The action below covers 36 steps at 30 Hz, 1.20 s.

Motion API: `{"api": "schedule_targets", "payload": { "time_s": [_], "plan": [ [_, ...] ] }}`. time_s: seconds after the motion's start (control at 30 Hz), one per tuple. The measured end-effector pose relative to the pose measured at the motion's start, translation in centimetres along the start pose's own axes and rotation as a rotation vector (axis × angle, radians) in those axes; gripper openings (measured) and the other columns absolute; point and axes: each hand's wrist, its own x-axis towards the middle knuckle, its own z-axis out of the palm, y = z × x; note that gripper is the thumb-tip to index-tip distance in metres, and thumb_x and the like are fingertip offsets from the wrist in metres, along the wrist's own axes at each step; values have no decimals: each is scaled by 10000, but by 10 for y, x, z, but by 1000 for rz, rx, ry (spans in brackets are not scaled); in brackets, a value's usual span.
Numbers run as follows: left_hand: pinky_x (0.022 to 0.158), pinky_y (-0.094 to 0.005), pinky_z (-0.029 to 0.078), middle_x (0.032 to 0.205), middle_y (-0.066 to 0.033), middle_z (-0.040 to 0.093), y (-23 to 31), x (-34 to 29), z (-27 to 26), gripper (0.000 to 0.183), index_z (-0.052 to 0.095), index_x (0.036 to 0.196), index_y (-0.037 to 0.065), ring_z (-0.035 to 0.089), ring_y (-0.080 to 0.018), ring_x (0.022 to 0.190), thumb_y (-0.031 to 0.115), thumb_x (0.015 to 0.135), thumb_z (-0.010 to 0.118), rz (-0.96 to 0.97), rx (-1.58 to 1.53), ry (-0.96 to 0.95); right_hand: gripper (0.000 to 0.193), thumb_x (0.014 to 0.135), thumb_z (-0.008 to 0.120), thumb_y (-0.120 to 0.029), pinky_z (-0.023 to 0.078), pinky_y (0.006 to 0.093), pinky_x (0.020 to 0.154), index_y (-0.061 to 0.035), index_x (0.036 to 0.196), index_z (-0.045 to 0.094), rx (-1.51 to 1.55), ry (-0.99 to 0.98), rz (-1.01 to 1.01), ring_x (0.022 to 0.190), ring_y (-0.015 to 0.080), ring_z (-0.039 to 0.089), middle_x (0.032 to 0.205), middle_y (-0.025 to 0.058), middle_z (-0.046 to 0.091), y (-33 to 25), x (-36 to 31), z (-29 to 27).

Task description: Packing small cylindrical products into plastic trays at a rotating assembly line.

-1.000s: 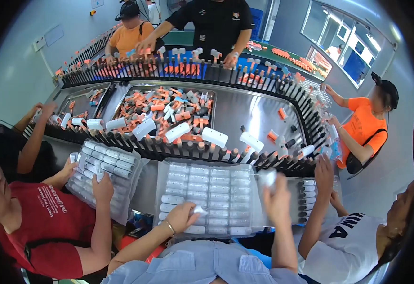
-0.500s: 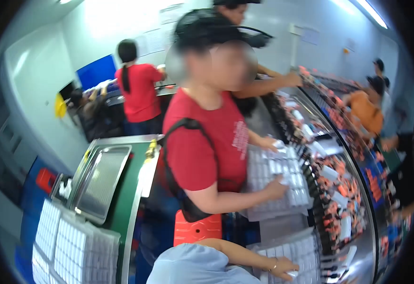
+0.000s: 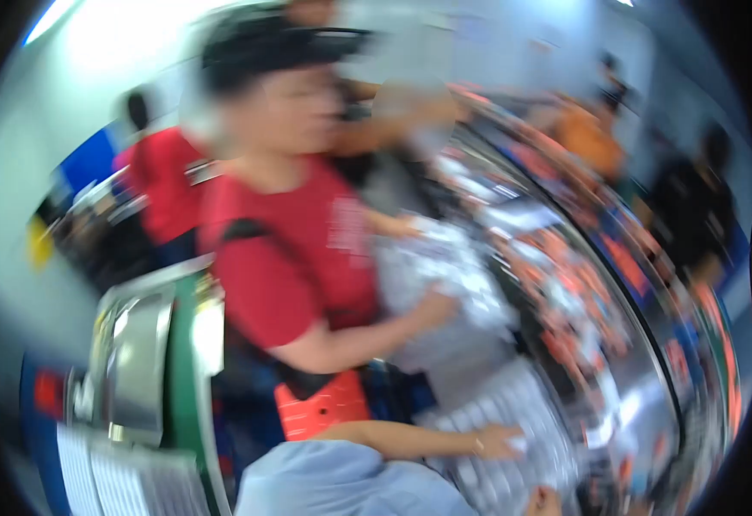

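Note:
The picture is smeared by motion. My left hand (image 3: 500, 442) reaches out from a light blue sleeve (image 3: 333, 482) and rests on a white tray of small tubes (image 3: 513, 404). Something small and white sits at its fingertips, but I cannot tell whether the hand grips it. Only a sliver of my right hand (image 3: 543, 500) shows at the lower edge, over the same tray, and its fingers are unreadable.
A co-worker in a red shirt (image 3: 294, 258) and dark cap sits close on my left, hands on another white tray (image 3: 445, 284). A metal tray (image 3: 135, 361) lies on a green stand at left. A curved steel table (image 3: 625, 361) with orange and white items runs along the right, with people around it.
The view swung left from the table onto the red-shirted co-worker and is now more blurred. My left hand stays on the white tray, and my right hand has slid to the lower edge.

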Motion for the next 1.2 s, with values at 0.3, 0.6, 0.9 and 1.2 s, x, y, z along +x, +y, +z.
{"api": "schedule_targets", "payload": {
  "time_s": [0.3,0.6,0.9,1.2],
  "plan": [
    [732,-368,469,935,-196,617,15,10,-16,493,531,1076,12,604,-324,856,427,816,587,17,40,29,166,646,718,-128,470,371,711,-76,767,616,71,13,61,833,288,561,807,103,557,38,-97,13],
    [652,-291,470,859,-143,628,118,42,-9,393,511,1066,1,618,-197,761,267,813,652,279,-157,-78,362,599,736,-150,437,405,737,-86,925,591,-247,23,121,906,281,517,893,89,515,26,-96,26],
    [528,-262,474,826,-94,611,188,84,45,367,477,1077,6,612,-124,587,224,827,634,481,-324,-278,396,779,634,-203,469,430,719,10,1069,468,248,200,262,803,386,588,868,229,598,12,-78,-3],
    [819,-450,443,992,-286,591,243,157,133,532,437,1114,-56,568,-424,943,398,842,491,208,38,-48,477,787,610,-218,474,433,686,-4,1165,413,367,193,279,754,404,595,818,248,597,23,-83,30]
  ]
}}
